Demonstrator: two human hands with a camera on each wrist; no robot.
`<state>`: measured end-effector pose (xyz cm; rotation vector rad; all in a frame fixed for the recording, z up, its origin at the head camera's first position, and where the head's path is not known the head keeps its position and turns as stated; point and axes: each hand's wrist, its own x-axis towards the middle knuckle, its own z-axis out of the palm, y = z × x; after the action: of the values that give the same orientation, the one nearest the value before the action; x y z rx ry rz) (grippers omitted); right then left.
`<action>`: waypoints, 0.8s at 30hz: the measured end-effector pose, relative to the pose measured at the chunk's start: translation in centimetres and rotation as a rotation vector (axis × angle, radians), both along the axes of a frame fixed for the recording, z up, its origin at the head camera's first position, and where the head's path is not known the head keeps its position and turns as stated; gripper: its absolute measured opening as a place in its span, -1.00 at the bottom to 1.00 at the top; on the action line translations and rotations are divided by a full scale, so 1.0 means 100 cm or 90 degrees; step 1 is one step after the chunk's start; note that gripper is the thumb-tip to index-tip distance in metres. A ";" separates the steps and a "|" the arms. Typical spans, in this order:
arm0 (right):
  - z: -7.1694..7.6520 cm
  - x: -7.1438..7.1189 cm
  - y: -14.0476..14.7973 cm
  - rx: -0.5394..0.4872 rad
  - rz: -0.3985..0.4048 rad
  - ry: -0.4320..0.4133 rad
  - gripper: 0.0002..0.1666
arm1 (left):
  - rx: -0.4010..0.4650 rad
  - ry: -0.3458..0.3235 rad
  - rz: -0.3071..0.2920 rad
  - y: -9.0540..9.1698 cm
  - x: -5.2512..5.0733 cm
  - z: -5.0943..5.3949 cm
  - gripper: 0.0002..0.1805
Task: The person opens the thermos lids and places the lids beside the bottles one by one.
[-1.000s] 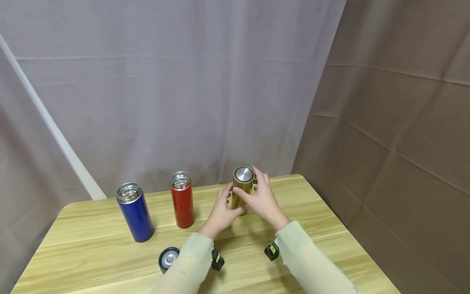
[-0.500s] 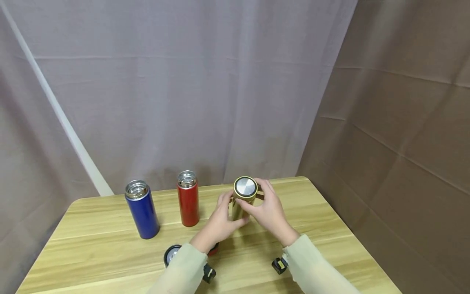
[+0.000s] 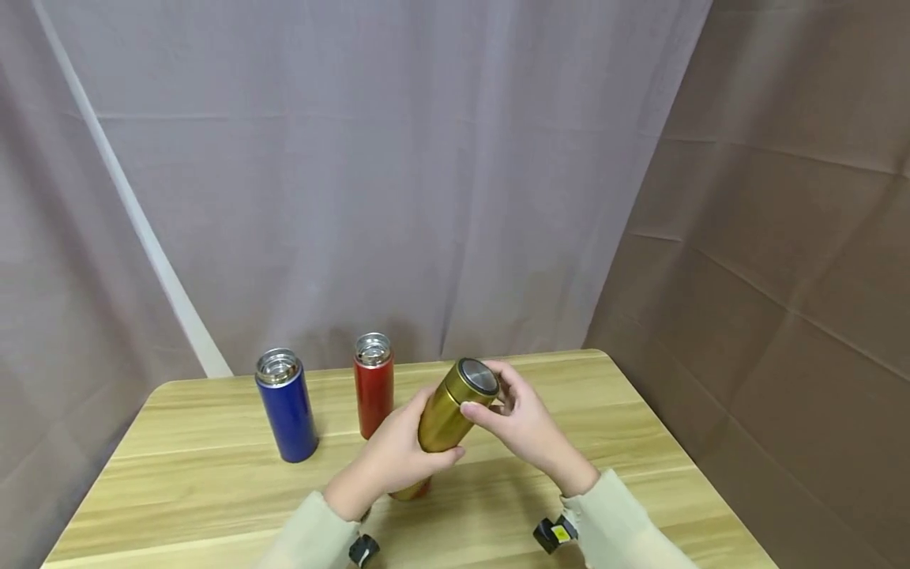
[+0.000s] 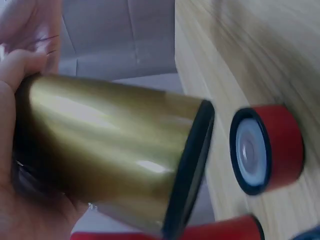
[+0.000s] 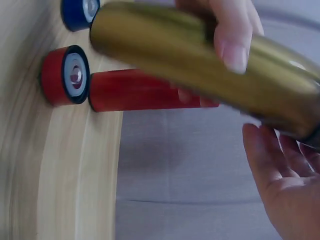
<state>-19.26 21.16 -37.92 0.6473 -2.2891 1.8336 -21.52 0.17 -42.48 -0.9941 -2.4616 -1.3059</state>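
Note:
A gold thermos flask (image 3: 444, 423) is tilted in the head view, its top to the right and its base toward the near left. My left hand (image 3: 391, 458) grips it round the body. My right hand (image 3: 529, 423) holds the lid end (image 3: 475, 383), thumb on the near side and fingers partly hidden behind. The flask's dark-rimmed base is lifted off the table in the left wrist view. Near that base a red lid (image 4: 282, 142) lies with its inner side showing; in the head view my left hand and the flask mostly hide it.
A lidless red flask (image 3: 373, 395) and a lidless blue flask (image 3: 290, 419) stand upright to the left on the wooden table (image 3: 178, 474). A blue lid (image 5: 74, 15) sits beyond the red one. Grey curtains (image 3: 370, 197) hang behind the table.
The gold flask has gone from upright to tilted and come nearer, its base swinging left. My left hand has moved left and down with it. The head view has shifted slightly.

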 end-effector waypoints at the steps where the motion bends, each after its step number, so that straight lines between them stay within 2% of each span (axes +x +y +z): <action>1: -0.002 0.000 0.001 0.013 0.002 -0.004 -0.39 | -0.008 0.009 0.008 -0.002 0.001 -0.001 -0.25; 3: -0.005 -0.002 0.002 0.036 -0.002 -0.008 -0.38 | -0.029 0.023 0.035 -0.005 0.004 -0.002 -0.24; 6: -0.009 -0.005 0.004 0.064 -0.017 -0.028 -0.40 | -0.074 0.068 0.093 -0.007 0.005 -0.003 -0.19; 9: -0.006 -0.003 0.001 0.082 -0.027 -0.072 -0.39 | -0.154 0.152 0.165 -0.008 0.004 -0.006 -0.15; 12: -0.010 -0.003 -0.002 0.091 -0.040 -0.122 -0.35 | -0.228 0.256 0.225 -0.009 0.004 -0.009 -0.10; 14: -0.013 -0.004 -0.005 0.099 -0.054 -0.145 -0.34 | -0.254 0.308 0.251 -0.009 0.005 -0.011 -0.03; 16: -0.021 -0.008 -0.007 0.111 -0.072 -0.149 -0.34 | -0.258 0.335 0.263 -0.010 0.006 -0.014 -0.01; 17: -0.022 -0.009 -0.008 0.114 -0.082 -0.147 -0.34 | -0.255 0.336 0.263 -0.010 0.007 -0.014 -0.03; 19: -0.022 -0.008 -0.010 0.127 -0.102 -0.137 -0.37 | -0.242 0.309 0.255 -0.009 0.009 -0.016 -0.08; 22: -0.017 -0.005 -0.014 0.133 -0.131 -0.107 -0.43 | -0.199 0.238 0.220 -0.009 0.014 -0.016 -0.16; 24: -0.012 -0.001 -0.016 0.151 -0.153 -0.067 -0.48 | -0.157 0.188 0.186 -0.008 0.017 -0.016 -0.20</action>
<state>-19.32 19.55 -39.12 0.2904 -2.5471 1.5380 -19.80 -0.65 -44.11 -0.7708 -2.4544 -0.7241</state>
